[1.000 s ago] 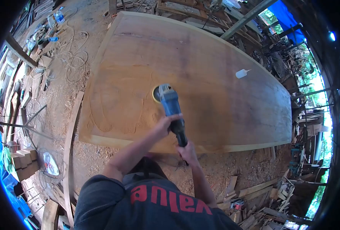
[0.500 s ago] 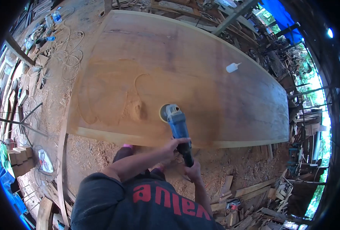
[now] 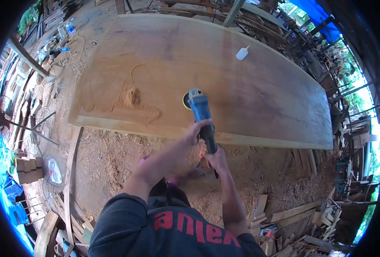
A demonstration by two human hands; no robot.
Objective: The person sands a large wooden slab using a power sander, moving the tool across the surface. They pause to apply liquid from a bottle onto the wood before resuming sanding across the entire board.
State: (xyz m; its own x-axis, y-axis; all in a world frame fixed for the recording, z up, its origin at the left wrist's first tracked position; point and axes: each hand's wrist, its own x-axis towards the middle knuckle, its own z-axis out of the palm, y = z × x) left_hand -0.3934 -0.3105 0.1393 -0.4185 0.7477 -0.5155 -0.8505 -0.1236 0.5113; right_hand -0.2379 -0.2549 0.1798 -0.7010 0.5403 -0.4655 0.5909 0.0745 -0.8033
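Note:
A blue angle grinder (image 3: 201,109) with a yellow-edged round disc (image 3: 186,101) rests its head on a large wooden slab (image 3: 267,100). My left hand (image 3: 195,132) wraps the tool's body from the left side. Behind it, my right hand (image 3: 218,158) grips the dark rear handle. The disc sits around the middle of the slab's width, tilted so that part of its face shows. Left of it lies a mound of sawdust (image 3: 132,97) with curved trails. Farther back on the slab stands or lies a white squeeze bottle (image 3: 242,53) with a thin nozzle.
Shavings cover the ground (image 3: 108,165) by my feet. Offcut boards (image 3: 295,214) are heaped at the lower right. At left are a long plank (image 3: 71,171), stacked wood blocks (image 3: 28,170) and a coiled cord (image 3: 76,64). A slanting post (image 3: 234,13) rises beyond the slab.
My view has shifted. The grinder has moved right along the slab, farther from the sawdust mound and nearer the bottle. Both hands keep their hold, and my arms reach out farther.

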